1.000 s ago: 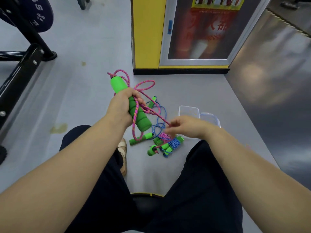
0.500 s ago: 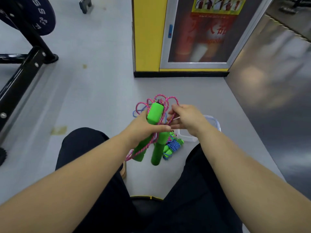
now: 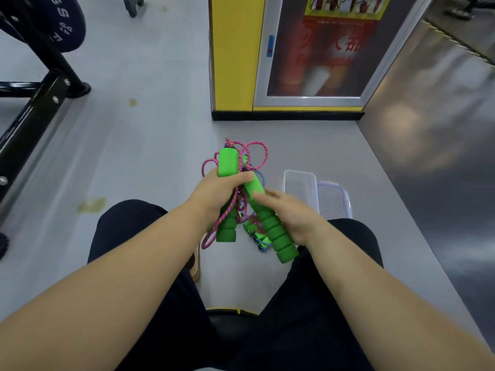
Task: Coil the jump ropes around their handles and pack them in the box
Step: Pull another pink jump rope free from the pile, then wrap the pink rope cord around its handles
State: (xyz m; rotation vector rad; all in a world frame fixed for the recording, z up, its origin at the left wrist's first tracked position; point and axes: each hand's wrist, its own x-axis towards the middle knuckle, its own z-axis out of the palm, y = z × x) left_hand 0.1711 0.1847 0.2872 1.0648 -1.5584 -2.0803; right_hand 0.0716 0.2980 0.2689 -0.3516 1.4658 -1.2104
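Left hand is wrapped tight round one green foam handle, roughly at its middle, standing pretty much upright with its top end poking out above the fist. The thumb reaches across to the top of the second handle. Right hand has hold of that one, fingers curling over its upper part, though they're smeared with blur so I can't make out the exact grip. This handle tilts, with the top touching the first one by the left thumb and the bottom swinging out toward the right knee.

The pink rope is a loose mess. There are a few loops sticking up behind the handle tops, and a strand hangs down past the left wrist along the first handle.

All of that is up in the air between the knees. Straight underneath, on the grey floor, there's a bundle of other jump ropes, green handles with blue cord, mostly hidden by the hands. The clear plastic box sits on the floor just right of the hands, toward the floor's right edge, and its lid lies right beside it on the far side.

Further out, a yellow cabinet with a glass door stands at the floor's far edge, and a black rack and a weight plate are off at the left edge.
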